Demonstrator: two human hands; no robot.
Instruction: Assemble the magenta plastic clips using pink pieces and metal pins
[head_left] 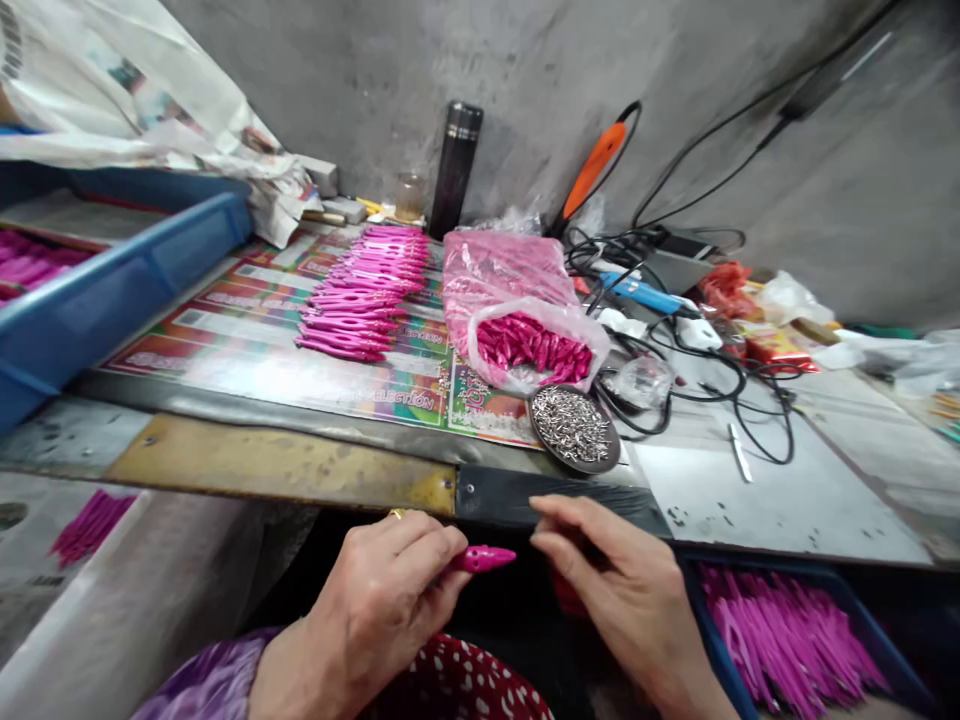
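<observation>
Below near edge of desk | left hand grips pink piece, tip held clear | right hand curled beside it, hold unclear | blue tray of like pieces sits right, within easy reach

A purple sleeve, white-spotted red garment and gold ring are worn.

Workbench with pink plastic pieces

Bright even light, glare on printed sheet, dark below right hand, warped edges
</observation>
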